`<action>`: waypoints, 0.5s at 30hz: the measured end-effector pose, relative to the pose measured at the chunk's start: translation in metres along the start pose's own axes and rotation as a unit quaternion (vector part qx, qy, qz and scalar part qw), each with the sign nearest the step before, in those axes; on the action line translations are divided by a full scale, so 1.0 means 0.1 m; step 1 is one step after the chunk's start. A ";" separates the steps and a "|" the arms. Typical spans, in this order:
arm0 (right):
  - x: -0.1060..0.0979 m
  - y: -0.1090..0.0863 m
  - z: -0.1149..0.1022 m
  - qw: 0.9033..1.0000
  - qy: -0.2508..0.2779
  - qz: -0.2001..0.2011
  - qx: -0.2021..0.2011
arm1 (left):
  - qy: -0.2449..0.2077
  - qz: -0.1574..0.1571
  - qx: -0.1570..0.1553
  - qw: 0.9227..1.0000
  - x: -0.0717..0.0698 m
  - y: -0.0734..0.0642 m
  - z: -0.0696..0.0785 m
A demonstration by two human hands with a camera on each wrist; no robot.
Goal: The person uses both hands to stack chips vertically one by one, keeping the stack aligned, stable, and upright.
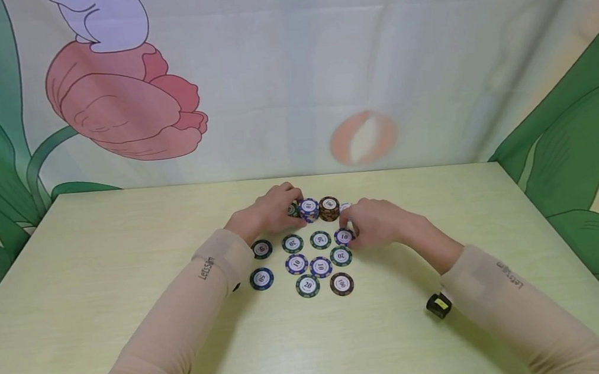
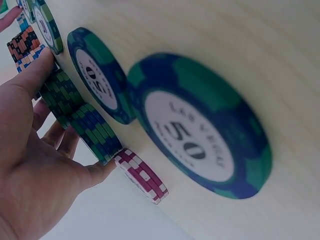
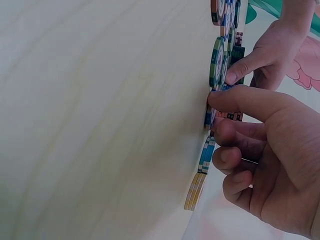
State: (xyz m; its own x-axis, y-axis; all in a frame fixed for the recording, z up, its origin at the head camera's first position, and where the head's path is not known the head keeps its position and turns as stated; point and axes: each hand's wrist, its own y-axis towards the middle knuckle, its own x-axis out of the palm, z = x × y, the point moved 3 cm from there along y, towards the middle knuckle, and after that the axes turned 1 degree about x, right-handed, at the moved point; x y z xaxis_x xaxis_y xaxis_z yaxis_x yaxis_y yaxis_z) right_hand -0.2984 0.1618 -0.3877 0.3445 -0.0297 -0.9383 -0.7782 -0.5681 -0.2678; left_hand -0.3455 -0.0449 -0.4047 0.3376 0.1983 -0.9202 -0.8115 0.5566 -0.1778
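My left hand (image 1: 274, 209) is at the back row of poker chip stacks. In the left wrist view its fingers curl round a green stack (image 2: 61, 97) and a green-and-blue stack (image 2: 97, 132), the thumb on the near side. A maroon stack (image 2: 141, 176) stands by its little finger. My right hand (image 1: 380, 221) pinches a blue 10 poker chip (image 1: 344, 238) between thumb and index finger, at the right of the loose chips. Between the hands stand a blue stack (image 1: 309, 213) and a dark brown stack (image 1: 329, 209).
Several loose chips lie flat in front, among them a brown 100 chip (image 1: 342, 284), a green 20 chip (image 1: 307, 285) and a blue-green 50 chip (image 1: 262, 279). Teal (image 3: 205, 156) and yellow (image 3: 195, 192) stacks continue the row on the right. Behind the table (image 1: 125, 273) hangs a printed curtain (image 1: 258, 78).
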 end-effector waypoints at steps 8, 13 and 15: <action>0.02 0.01 0.01 1.000 -0.006 0.013 -0.011 | -0.003 0.000 -0.004 1.000 0.01 0.00 0.00; 0.03 0.02 0.02 1.000 -0.005 0.022 -0.015 | -0.004 -0.001 -0.005 1.000 0.00 -0.01 0.00; 0.02 0.02 0.02 1.000 -0.001 0.026 -0.014 | -0.004 -0.001 -0.005 1.000 0.00 0.00 -0.01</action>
State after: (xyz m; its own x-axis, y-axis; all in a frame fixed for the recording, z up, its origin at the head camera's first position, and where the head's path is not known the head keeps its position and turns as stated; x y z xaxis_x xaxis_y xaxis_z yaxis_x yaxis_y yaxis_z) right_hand -0.3007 0.1625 -0.3912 0.3030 -0.0572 -0.9513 -0.7796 -0.5890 -0.2129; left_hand -0.3454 -0.0454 -0.4051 0.3425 0.2032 -0.9173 -0.8153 0.5495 -0.1827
